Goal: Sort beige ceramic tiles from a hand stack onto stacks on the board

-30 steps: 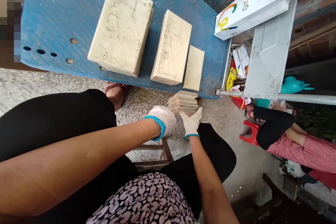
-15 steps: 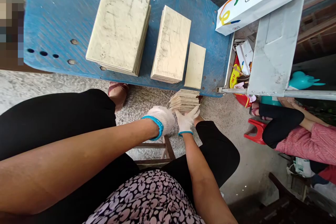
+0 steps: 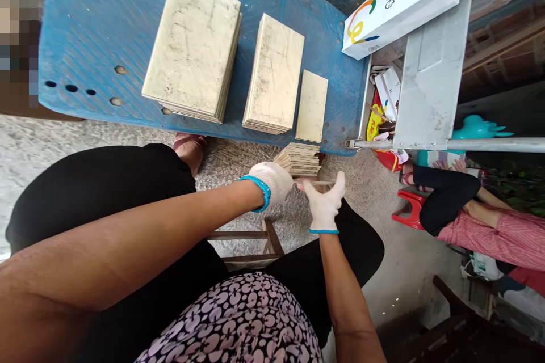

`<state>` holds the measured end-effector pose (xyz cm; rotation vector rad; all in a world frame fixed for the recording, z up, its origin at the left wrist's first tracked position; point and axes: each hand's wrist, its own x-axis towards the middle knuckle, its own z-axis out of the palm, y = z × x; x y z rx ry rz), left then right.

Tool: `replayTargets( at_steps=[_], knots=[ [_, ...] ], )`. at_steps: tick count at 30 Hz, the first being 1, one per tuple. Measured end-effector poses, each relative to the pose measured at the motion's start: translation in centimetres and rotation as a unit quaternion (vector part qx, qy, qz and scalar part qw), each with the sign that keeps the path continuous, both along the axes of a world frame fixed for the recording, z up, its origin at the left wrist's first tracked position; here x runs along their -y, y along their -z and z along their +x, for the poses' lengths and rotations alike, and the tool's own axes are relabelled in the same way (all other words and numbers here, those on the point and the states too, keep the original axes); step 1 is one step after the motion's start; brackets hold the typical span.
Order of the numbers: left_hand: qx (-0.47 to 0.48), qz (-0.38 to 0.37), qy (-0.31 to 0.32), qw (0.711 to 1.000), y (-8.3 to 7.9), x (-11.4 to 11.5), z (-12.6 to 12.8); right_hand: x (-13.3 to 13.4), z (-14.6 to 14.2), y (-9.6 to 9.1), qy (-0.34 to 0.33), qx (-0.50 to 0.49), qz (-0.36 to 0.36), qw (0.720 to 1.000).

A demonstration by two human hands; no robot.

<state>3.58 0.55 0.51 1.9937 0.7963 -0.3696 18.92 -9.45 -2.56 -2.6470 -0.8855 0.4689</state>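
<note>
A thin board (image 3: pixel 326 182), its visible edge crosswise, spans from the left hand (image 3: pixel 273 182), whose hidden fingers' grip I cannot tell, to the right hand's (image 3: pixel 324 207) wide-spread fingers, with the fanned board stack (image 3: pixel 301 160) just beyond, nearer the left.

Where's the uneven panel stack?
Head view, just right of centre: the uneven panel stack shows below the narrow panel on the blue table, close by the left hand and right hand.

Blue-cuffed white gloves (image 3: pixel 324 207), black trousers (image 3: pixel 106 193)
</note>
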Motion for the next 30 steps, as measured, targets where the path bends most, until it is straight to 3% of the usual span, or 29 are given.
replayTargets(
  at_steps=[3, 7, 10, 15, 20, 24, 27, 30],
  knots=[
    [0.008, 0.032, 0.052, 0.998, -1.3, -0.6, 0.3, -0.6, 0.5, -3.0, 0.005, -0.051, 0.055, 0.997],
    [0.033, 0.031, 0.044, 0.998, -1.2, -1.1, 0.8, -2.4, 0.4, -6.0, 0.019, -0.146, 0.149, 0.978],
    [0.060, 0.009, 0.006, 0.998, -1.0, -1.6, 0.9, -3.7, 0.6, -7.1, 0.011, -0.185, 0.182, 0.966],
    [0.098, -0.092, -0.133, 0.982, -0.8, -2.6, 0.1, -3.4, 0.8, -5.7, 0.005, -0.201, 0.211, 0.957],
    [0.146, -0.253, -0.301, 0.908, -0.5, -3.0, -0.3, -2.3, -1.2, -3.3, -0.056, -0.183, 0.063, 0.980],
    [0.173, -0.300, -0.364, 0.864, 0.2, -2.8, -0.5, -3.4, -3.1, -3.0, -0.090, -0.117, -0.034, 0.989],
    [0.177, -0.282, -0.366, 0.869, 1.3, -2.8, -0.5, -4.4, -3.7, -2.9, -0.108, -0.093, -0.043, 0.989],
    [0.149, -0.220, -0.335, 0.904, 1.9, -3.1, -0.4, -4.8, -3.7, -2.4, -0.108, -0.089, -0.021, 0.990]
  ],
)
